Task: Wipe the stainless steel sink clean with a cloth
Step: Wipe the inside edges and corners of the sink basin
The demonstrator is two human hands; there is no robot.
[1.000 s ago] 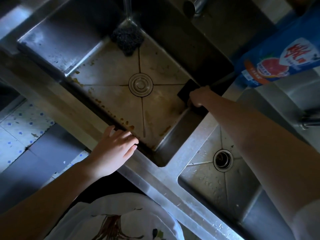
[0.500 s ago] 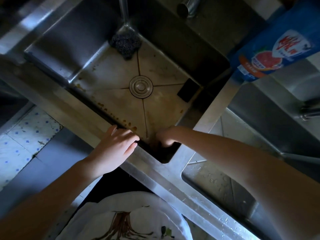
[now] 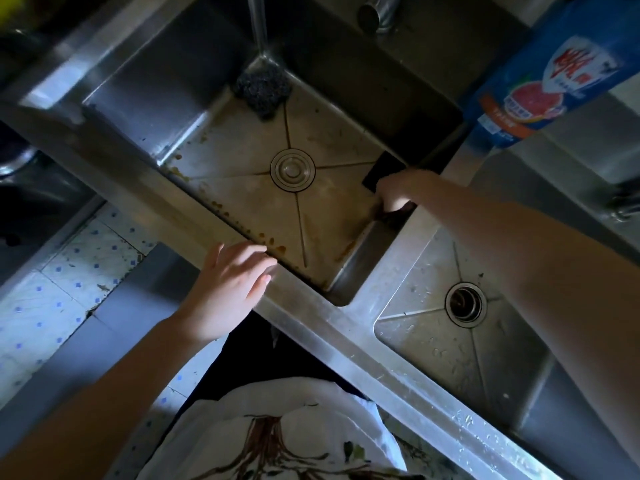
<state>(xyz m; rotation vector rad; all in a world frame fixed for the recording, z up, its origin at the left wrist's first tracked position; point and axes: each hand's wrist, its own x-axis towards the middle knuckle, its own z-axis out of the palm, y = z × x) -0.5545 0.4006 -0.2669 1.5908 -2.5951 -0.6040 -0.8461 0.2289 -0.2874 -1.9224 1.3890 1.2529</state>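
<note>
The stainless steel sink (image 3: 332, 216) has a stained left basin, with brown grime (image 3: 221, 205) along its front edge and near its right wall. My right hand (image 3: 396, 194) is down at the basin's right side, where the floor meets the wall. Its fingers curl round a dark cloth (image 3: 398, 213), of which only a small edge shows under the hand. My left hand (image 3: 228, 289) rests flat on the sink's front rim with the fingers stretched out, holding nothing.
A dark scouring pad (image 3: 263, 86) lies in the basin's far corner under a metal pipe (image 3: 258, 22). A round drain cover (image 3: 292, 170) sits mid-basin, a black square patch (image 3: 381, 166) beside my right hand. A second basin (image 3: 433, 348) lies right, a blue detergent bottle (image 3: 554, 81) above it.
My right hand went from the basin's right side down to its near corner, then back up along the right wall to beside the black patch. My left hand stayed on the rim.
</note>
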